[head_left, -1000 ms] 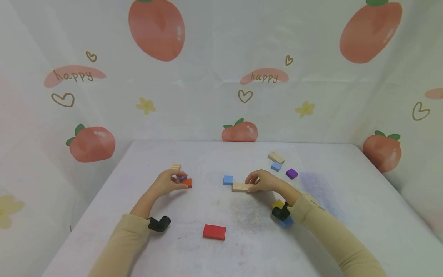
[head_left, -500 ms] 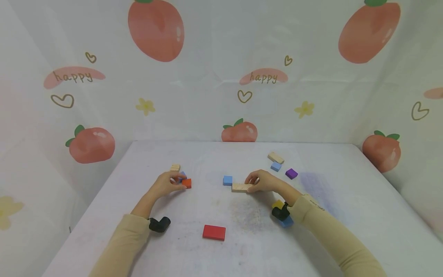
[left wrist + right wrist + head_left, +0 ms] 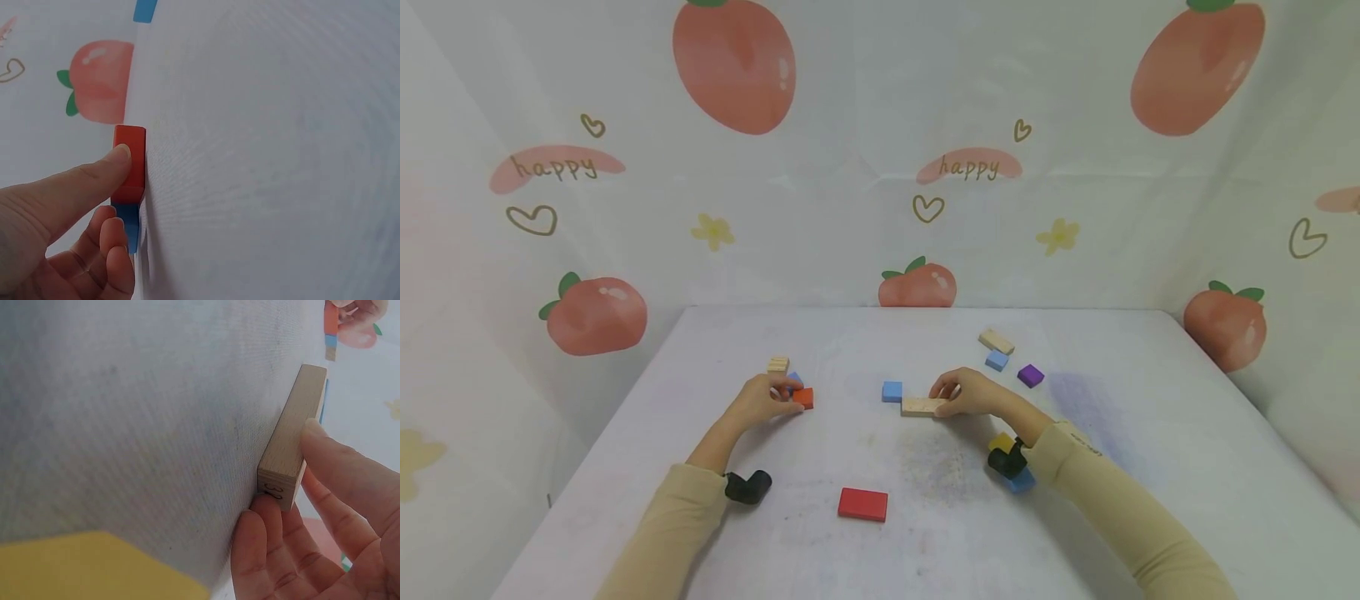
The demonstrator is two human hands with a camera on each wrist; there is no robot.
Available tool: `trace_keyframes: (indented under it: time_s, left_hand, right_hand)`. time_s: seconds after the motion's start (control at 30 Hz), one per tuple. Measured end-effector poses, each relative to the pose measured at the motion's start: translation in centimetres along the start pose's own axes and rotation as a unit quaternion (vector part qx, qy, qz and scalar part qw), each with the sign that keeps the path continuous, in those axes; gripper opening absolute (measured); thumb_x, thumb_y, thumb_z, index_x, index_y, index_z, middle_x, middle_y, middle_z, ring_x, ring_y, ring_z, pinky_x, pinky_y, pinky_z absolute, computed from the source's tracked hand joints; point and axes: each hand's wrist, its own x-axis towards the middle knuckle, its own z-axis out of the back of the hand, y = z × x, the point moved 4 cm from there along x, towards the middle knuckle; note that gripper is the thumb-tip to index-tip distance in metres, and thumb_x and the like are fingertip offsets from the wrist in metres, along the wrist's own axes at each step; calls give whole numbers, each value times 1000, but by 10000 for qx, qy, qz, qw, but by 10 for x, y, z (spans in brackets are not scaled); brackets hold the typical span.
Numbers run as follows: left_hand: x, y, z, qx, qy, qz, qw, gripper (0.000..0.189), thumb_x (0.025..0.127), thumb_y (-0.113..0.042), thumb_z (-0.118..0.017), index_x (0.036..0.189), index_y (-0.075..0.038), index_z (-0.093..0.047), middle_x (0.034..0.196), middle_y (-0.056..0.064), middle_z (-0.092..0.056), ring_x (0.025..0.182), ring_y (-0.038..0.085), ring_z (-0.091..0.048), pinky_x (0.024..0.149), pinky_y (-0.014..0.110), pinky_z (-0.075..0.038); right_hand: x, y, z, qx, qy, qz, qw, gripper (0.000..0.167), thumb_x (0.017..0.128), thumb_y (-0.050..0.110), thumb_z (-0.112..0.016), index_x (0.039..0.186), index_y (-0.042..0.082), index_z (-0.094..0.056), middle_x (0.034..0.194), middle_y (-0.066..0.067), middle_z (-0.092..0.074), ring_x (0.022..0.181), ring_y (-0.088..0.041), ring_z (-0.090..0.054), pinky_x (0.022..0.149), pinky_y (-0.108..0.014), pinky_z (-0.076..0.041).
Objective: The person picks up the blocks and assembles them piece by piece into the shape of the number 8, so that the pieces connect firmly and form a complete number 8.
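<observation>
My left hand (image 3: 758, 401) is at the left of the table, fingers curled at a small orange-red block (image 3: 803, 398). In the left wrist view the thumb presses the side of that orange-red block (image 3: 130, 164), and a blue block (image 3: 129, 226) shows beyond it, near the other fingertips. My right hand (image 3: 972, 392) pinches the right end of a plain wooden block (image 3: 917, 407) lying on the table. Its thumb is along one long side in the right wrist view, with fingers around the numbered end of the wooden block (image 3: 292, 425). A blue block (image 3: 892, 391) sits just behind its left end.
A red flat block (image 3: 862, 505) lies near the front. Under the right wrist are a yellow block (image 3: 1001, 442) and a blue block (image 3: 1021, 481). Farther back right lie a wooden block (image 3: 996, 341), a blue block (image 3: 997, 360) and a purple block (image 3: 1031, 376). Another wooden block (image 3: 778, 365) is behind the left hand.
The left fingers have shifted slightly, showing more of the blue block behind the orange-red one. The right hand and the wooden block keep their places.
</observation>
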Motion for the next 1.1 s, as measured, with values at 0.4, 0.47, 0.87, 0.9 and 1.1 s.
trace_keyframes:
  time_s: [0.4,0.47,0.87,0.9,1.1]
  left_hand:
    - [-1,-2,-2,-116,35,-46,9999,34,76,-11,-75,106,1,-66,80,5,-54,72,15,-52,62,24,-41]
    - [0,-4,-2,-106,15,-91,9999,34,76,-11,-75,106,1,-66,80,6,-55,71,15,-52,61,24,-41]
    - [2,-20,-8,58,124,-365,9992,33,77,-13,-74,107,-3,-67,81,7,-57,72,15,-50,58,24,-40]
    - [2,-22,-9,22,151,-368,9992,33,77,-13,-75,107,-3,-67,81,7,-57,72,15,-49,58,24,-40]
    - [3,-31,-14,-112,287,-495,9983,32,76,-14,-75,105,-3,-68,81,7,-56,71,14,-48,57,23,-40]
  right_hand:
    - [0,-1,-1,-9,10,-104,9999,20,81,15,-71,100,8,-65,96,-9,-62,83,-17,-55,73,-27,-47]
    - [1,-1,-1,-27,4,-115,9999,21,81,15,-71,100,8,-65,96,-9,-62,84,-17,-55,73,-27,-47]
    - [2,-1,0,-43,-10,-158,9999,21,81,16,-71,100,10,-66,98,-10,-62,85,-18,-55,73,-27,-47]
    - [2,-1,0,-38,-16,-151,9999,21,81,16,-71,100,10,-66,98,-10,-62,85,-18,-55,73,-27,-47]
    - [0,-1,1,-13,-13,71,10000,21,81,15,-71,100,7,-66,96,-11,-63,83,-17,-56,71,-25,-46]
